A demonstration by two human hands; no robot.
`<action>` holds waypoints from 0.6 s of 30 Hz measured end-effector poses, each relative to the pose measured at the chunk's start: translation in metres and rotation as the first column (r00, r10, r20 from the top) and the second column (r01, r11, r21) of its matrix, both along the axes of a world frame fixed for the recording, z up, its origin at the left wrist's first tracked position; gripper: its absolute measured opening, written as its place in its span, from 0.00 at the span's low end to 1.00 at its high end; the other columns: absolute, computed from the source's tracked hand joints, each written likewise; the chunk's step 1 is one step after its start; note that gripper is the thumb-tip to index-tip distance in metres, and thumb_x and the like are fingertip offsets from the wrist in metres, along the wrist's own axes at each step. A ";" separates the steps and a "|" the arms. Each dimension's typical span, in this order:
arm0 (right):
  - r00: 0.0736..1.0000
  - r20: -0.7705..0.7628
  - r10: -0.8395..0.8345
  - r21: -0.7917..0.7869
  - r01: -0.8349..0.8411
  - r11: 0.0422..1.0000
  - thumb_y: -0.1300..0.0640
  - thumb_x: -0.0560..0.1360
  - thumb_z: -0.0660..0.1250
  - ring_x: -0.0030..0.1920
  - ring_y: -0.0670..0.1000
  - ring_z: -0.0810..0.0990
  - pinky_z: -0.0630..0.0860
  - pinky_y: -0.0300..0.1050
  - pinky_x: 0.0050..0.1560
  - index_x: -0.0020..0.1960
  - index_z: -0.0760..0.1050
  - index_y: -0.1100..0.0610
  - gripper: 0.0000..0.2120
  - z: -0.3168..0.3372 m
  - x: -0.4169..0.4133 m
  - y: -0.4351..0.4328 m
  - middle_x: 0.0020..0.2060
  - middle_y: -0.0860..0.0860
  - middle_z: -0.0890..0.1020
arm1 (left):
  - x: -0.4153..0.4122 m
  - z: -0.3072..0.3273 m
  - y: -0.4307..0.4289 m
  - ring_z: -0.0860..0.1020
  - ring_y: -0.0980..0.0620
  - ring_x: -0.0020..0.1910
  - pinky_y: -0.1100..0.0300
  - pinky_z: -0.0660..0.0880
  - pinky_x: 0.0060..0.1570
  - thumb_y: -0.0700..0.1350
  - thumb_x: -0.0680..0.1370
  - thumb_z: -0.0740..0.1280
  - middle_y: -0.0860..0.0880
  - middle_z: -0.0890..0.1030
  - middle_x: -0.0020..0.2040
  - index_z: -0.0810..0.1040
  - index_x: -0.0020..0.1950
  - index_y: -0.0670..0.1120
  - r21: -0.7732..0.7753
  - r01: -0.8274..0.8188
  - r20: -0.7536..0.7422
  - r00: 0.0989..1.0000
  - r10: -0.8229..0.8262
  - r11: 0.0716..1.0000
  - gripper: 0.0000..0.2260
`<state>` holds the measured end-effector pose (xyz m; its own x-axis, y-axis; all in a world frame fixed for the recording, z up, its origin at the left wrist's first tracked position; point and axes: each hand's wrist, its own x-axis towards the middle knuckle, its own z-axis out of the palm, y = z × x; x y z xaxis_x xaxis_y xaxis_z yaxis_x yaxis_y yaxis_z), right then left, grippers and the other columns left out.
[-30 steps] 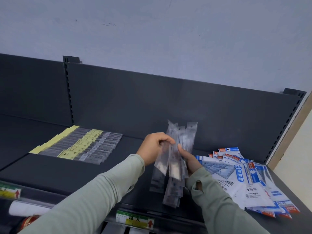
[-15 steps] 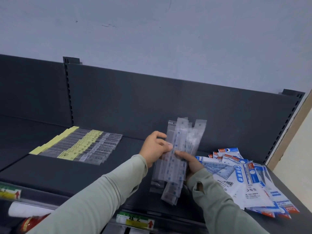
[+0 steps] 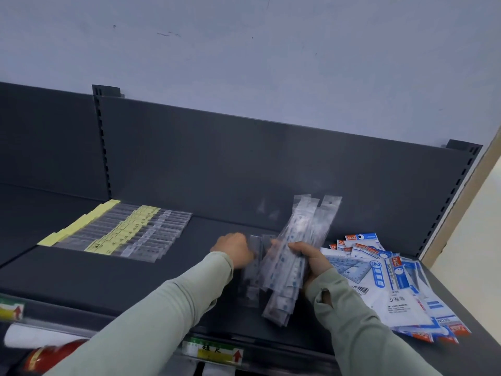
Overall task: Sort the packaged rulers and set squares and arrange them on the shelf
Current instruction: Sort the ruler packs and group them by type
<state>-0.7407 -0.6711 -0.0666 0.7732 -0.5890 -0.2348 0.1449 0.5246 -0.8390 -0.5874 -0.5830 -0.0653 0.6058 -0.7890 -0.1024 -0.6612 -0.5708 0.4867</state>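
Though blurred, rulers within curled right fingers

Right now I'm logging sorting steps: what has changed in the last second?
The left hand has come off the ruler bundle and moved left, apparently drawing out a packet, though blurred. The right hand alone grips the bundle, now leaning further right. The set square packs and the yellow-labelled ruler row lie as before.

Head-worn view, down onto shelf
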 end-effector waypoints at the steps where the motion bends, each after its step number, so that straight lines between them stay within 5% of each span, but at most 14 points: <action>1: 1.000 0.002 0.002 0.012 -0.002 1.000 0.62 0.75 0.58 0.37 0.56 0.85 0.76 0.52 0.50 0.39 0.85 0.63 0.18 -0.001 -0.001 0.000 0.39 0.60 0.85 | -0.004 -0.003 0.001 0.69 0.42 0.65 0.49 0.69 0.63 0.57 0.75 0.63 0.45 0.73 0.61 0.77 0.58 0.44 0.128 0.025 0.085 0.996 -0.036 0.991 0.19; 3: 1.000 -0.004 0.010 0.031 -0.010 0.999 0.62 0.72 0.59 0.40 0.56 0.85 0.76 0.52 0.49 0.41 0.85 0.64 0.15 -0.002 -0.001 0.001 0.42 0.60 0.85 | -0.011 -0.007 0.002 0.62 0.42 0.68 0.47 0.61 0.66 0.60 0.74 0.64 0.45 0.65 0.67 0.72 0.65 0.45 0.231 0.046 0.186 0.978 -0.091 0.972 0.25; 6: 0.999 -0.024 -0.026 0.075 0.028 0.997 0.61 0.71 0.61 0.38 0.54 0.85 0.77 0.51 0.46 0.44 0.81 0.66 0.12 -0.001 -0.003 0.000 0.40 0.60 0.84 | -0.007 -0.008 -0.002 0.65 0.43 0.67 0.49 0.65 0.65 0.59 0.69 0.72 0.46 0.67 0.65 0.73 0.64 0.47 0.194 0.026 0.160 0.985 -0.058 0.981 0.28; 11: 0.995 -0.064 -0.074 0.029 0.076 0.997 0.63 0.73 0.60 0.29 0.52 0.82 0.76 0.47 0.41 0.42 0.75 0.65 0.07 0.004 -0.010 0.001 0.31 0.57 0.81 | 0.008 -0.003 -0.003 0.79 0.45 0.49 0.57 0.75 0.45 0.46 0.71 0.71 0.45 0.81 0.52 0.78 0.50 0.45 0.177 0.017 0.057 0.998 -0.028 0.984 0.11; 15: 0.995 -0.054 -0.083 0.024 0.085 0.996 0.62 0.75 0.59 0.27 0.51 0.81 0.79 0.41 0.31 0.41 0.74 0.63 0.08 0.006 -0.007 0.000 0.28 0.53 0.80 | 0.017 0.001 0.001 0.79 0.44 0.51 0.56 0.75 0.50 0.42 0.75 0.62 0.47 0.81 0.51 0.77 0.45 0.47 -0.092 -0.118 -0.079 0.991 0.111 0.989 0.05; 18: 0.997 -0.037 -0.068 0.046 0.070 0.996 0.60 0.75 0.60 0.28 0.50 0.81 0.79 0.41 0.30 0.44 0.75 0.61 0.06 0.007 -0.007 0.001 0.31 0.54 0.82 | 0.022 0.009 0.004 0.78 0.47 0.52 0.51 0.72 0.60 0.38 0.71 0.62 0.53 0.81 0.46 0.74 0.36 0.50 -0.339 -0.263 -0.160 0.962 0.220 0.903 0.08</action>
<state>-0.7477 -0.6702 -0.0596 0.7221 -0.6280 -0.2902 0.1528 0.5539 -0.8184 -0.5650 -0.5791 -0.0562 0.7834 -0.6170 0.0750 -0.4517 -0.4822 0.7507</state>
